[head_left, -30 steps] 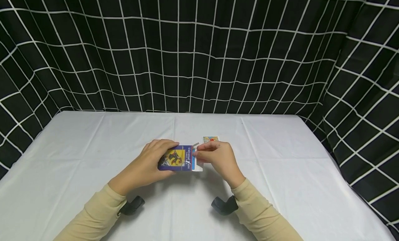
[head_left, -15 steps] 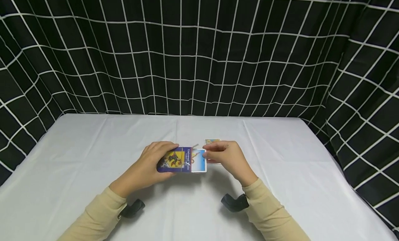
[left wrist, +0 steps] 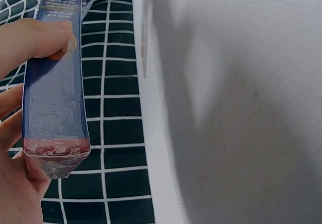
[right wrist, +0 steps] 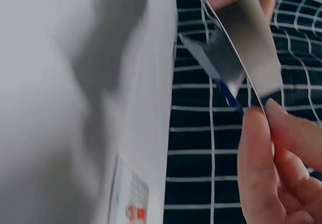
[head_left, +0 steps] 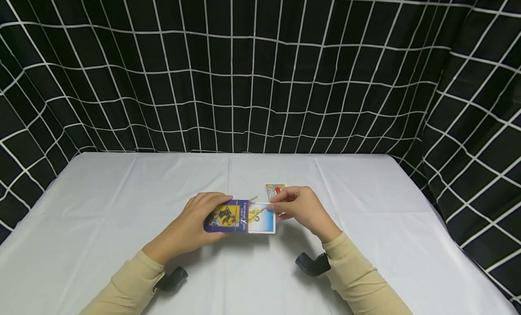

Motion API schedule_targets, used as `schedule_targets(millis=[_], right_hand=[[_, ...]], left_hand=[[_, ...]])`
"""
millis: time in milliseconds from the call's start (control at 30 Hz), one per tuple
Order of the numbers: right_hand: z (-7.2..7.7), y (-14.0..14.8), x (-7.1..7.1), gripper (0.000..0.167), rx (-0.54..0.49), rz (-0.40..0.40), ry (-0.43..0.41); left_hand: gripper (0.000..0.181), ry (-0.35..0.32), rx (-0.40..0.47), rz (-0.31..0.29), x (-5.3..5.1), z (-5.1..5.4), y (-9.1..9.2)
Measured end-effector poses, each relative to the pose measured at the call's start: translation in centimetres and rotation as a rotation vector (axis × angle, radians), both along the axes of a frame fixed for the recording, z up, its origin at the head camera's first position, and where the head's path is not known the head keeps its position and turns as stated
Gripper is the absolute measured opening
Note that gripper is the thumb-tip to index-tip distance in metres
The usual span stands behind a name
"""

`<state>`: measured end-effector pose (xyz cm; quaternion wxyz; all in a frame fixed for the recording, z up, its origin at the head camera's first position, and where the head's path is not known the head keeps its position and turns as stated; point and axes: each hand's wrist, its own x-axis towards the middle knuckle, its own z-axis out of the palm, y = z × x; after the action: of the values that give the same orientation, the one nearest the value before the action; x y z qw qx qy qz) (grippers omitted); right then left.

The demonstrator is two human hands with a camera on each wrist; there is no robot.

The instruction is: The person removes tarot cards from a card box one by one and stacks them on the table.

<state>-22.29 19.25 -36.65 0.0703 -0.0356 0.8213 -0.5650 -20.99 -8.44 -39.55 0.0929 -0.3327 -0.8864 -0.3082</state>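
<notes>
My left hand (head_left: 189, 222) grips a purple tarot card box (head_left: 224, 216) around its long sides, above the table. In the left wrist view the thumb presses on the narrow side of the box (left wrist: 55, 98). From the box's right-hand end a tarot card (head_left: 260, 219) sticks out, with a yellow figure on a blue and white ground. My right hand (head_left: 303, 211) pinches the card's outer end between thumb and fingers. In the right wrist view the card shows nearly edge-on, with its tip in the right hand (right wrist: 274, 158). The card's other end is hidden inside the box.
Another card (head_left: 274, 191) lies on the white tablecloth (head_left: 163, 183) just behind the right hand, partly covered by it. A black curtain (head_left: 244, 93) with a white grid stands behind the table. Dark curved pieces (head_left: 312, 264) are worn at both wrists.
The right hand has moved right, drawing the card farther out of the box; more of its picture shows. The left hand keeps its grip on the box.
</notes>
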Motion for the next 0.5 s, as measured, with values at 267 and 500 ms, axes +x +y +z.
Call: schedule_targets(millis=[267, 500], right_hand=[[0.9, 2.4, -0.5, 0.024, 0.16, 0.168, -0.028], [1.7, 3.9, -0.3, 0.02, 0.199, 0.219, -0.043]], left_hand=[[0.073, 0.013, 0.008, -0.003, -0.1, -0.5, 0.0], [0.075, 0.017, 0.007, -0.008, -0.2, -0.4, 0.1]])
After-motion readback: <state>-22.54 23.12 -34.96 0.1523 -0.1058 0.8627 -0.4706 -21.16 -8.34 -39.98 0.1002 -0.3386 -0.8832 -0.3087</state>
